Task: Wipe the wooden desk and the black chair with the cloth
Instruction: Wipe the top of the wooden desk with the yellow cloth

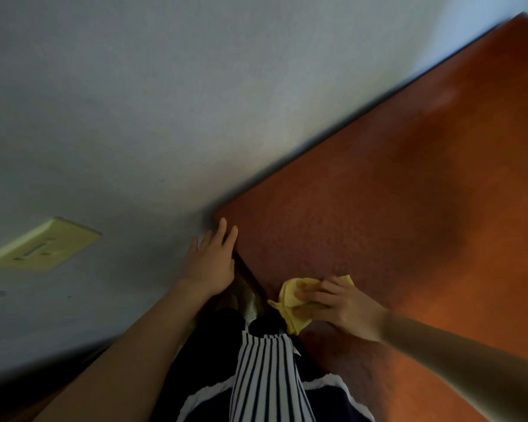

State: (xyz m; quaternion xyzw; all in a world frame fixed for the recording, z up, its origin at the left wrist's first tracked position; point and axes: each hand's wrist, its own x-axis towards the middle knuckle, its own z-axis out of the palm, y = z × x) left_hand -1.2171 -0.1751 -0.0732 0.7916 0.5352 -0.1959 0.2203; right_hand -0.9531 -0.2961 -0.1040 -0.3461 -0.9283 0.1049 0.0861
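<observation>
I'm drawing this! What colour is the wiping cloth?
Yellow: the crumpled cloth under the right hand, head view.

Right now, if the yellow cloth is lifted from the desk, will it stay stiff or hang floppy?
Probably floppy: the cloth is bunched in folds under the right hand, and one end seems to droop past the desk edge. Likely light, since it looks thin. It may slide easily on the smooth-looking top.

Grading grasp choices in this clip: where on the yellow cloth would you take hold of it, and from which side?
Take the bunched middle of the yellow cloth from above and the right, where the right hand lies on it. It sits crumpled at the edge of the wooden desk, a tail hanging off, so the mound likely offers most to grip.
</observation>
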